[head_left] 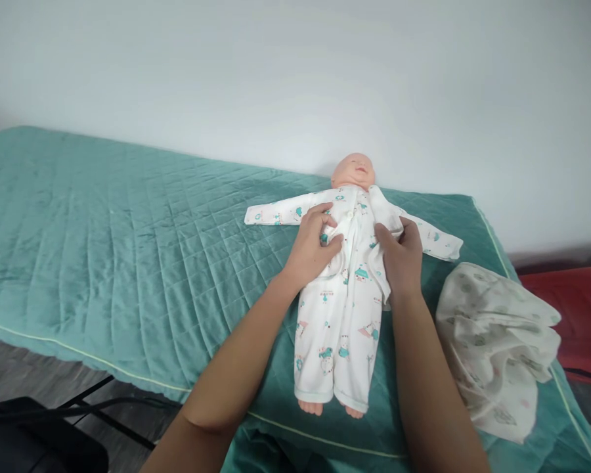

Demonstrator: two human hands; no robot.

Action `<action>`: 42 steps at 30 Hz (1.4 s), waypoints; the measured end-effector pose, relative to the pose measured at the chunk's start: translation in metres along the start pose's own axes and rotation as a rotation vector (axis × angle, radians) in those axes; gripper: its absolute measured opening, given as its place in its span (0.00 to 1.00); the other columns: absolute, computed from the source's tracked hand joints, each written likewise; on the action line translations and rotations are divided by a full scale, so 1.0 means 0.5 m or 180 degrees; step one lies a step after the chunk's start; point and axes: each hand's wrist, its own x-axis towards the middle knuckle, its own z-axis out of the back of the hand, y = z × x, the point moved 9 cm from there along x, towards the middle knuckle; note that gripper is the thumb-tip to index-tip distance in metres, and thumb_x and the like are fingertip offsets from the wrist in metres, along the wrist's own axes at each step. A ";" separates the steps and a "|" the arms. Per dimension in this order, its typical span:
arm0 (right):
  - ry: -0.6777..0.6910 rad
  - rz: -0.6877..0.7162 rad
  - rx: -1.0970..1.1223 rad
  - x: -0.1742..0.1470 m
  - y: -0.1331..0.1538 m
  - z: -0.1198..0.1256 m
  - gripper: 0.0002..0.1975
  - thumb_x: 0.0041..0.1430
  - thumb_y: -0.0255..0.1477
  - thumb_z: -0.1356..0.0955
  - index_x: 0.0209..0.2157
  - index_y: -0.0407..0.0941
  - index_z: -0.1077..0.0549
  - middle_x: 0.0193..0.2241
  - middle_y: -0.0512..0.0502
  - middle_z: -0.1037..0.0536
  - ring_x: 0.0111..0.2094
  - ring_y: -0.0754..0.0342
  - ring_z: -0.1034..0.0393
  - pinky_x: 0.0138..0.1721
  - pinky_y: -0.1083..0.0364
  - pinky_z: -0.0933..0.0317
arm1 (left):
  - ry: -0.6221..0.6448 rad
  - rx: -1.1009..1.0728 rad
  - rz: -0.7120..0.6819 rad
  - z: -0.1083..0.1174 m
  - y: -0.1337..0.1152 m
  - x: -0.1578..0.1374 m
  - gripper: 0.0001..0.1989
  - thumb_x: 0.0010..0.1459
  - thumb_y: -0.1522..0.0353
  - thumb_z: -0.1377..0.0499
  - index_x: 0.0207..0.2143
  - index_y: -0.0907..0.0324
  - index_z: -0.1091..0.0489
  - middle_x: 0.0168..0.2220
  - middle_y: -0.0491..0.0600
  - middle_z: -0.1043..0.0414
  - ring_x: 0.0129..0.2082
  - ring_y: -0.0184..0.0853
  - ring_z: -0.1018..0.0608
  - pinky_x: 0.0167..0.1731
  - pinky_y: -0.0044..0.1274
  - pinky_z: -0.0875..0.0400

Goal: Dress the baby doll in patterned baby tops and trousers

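Observation:
A baby doll (pixel 353 172) lies on its back, its head by the wall and its feet toward me. It wears white printed trousers (pixel 335 335) and a matching long-sleeved baby top (pixel 357 210), with both sleeves stretched out sideways. My left hand (pixel 318 240) rests on one side of the top, thumb and fingers apart. On the other side, my right hand (pixel 401 253) has the top's front flap between thumb and fingers. The doll's toes show below the trouser hems, while its hands are hidden inside the sleeves.
A green quilted cover (pixel 128 263) spreads over the table beneath the doll. To the right lies a crumpled white printed cloth (pixel 497 348). Beyond the table's right edge is a red plastic object (pixel 571 315). A white wall (pixel 276 79) runs along the back.

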 end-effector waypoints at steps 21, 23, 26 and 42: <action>-0.0372 -0.0303 -0.0738 0.013 -0.018 0.042 0.16 0.47 0.35 0.28 0.38 0.42 0.26 0.30 0.52 0.26 0.32 0.54 0.35 0.36 0.54 0.40 | -0.0304 0.0482 -0.0106 0.014 -0.016 -0.004 0.08 0.59 0.72 0.41 0.31 0.55 0.39 0.57 0.52 0.30 0.58 0.39 0.28 0.54 0.31 0.32; -0.0410 -0.0345 -0.0707 0.014 -0.029 0.045 0.17 0.46 0.36 0.28 0.38 0.42 0.26 0.30 0.52 0.26 0.32 0.54 0.34 0.37 0.54 0.40 | -0.0552 0.0262 0.0031 0.028 -0.001 -0.004 0.08 0.59 0.73 0.42 0.30 0.56 0.40 0.51 0.50 0.26 0.50 0.36 0.24 0.49 0.28 0.31; -0.0423 -0.0337 -0.0720 0.016 -0.043 0.047 0.15 0.46 0.36 0.29 0.35 0.43 0.27 0.29 0.52 0.27 0.32 0.54 0.35 0.37 0.54 0.40 | -0.0991 0.0113 0.0380 0.059 0.041 -0.001 0.06 0.59 0.71 0.42 0.30 0.56 0.39 0.35 0.45 0.26 0.35 0.31 0.25 0.38 0.23 0.31; -0.1008 0.0185 -0.2379 0.103 -0.060 0.211 0.09 0.50 0.30 0.35 0.35 0.44 0.28 0.34 0.42 0.25 0.38 0.46 0.32 0.46 0.46 0.36 | -0.1446 0.1029 0.1318 0.216 0.220 -0.010 0.13 0.61 0.77 0.48 0.46 0.60 0.29 0.37 0.52 0.24 0.37 0.38 0.23 0.41 0.29 0.30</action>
